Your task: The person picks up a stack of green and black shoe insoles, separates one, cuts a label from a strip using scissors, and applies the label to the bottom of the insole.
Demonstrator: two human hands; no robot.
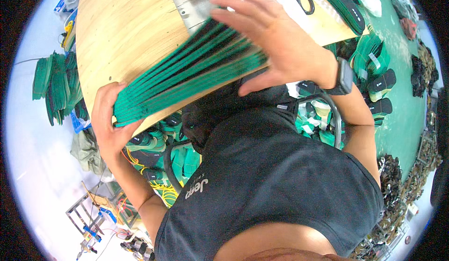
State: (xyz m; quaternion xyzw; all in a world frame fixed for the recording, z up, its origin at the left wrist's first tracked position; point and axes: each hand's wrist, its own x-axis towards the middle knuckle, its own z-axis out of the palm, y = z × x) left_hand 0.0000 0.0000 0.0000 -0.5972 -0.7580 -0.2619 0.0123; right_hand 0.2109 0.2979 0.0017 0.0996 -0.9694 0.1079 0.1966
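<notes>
head view: left hand clasps green stack by one end; long axis slants up-right over bench to right hand, grip wide, contact unclear.

We see the right hand partly blurred, covering part of the green-and-black stack; we cannot determine contact between them. The upper edge cuts off the metal plate.

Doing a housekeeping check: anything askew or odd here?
Green pieces lie jumbled below the table, not neatly piled. The strips gripped by the left hand fan out; no damage shows, though their far end is blurred.
</notes>
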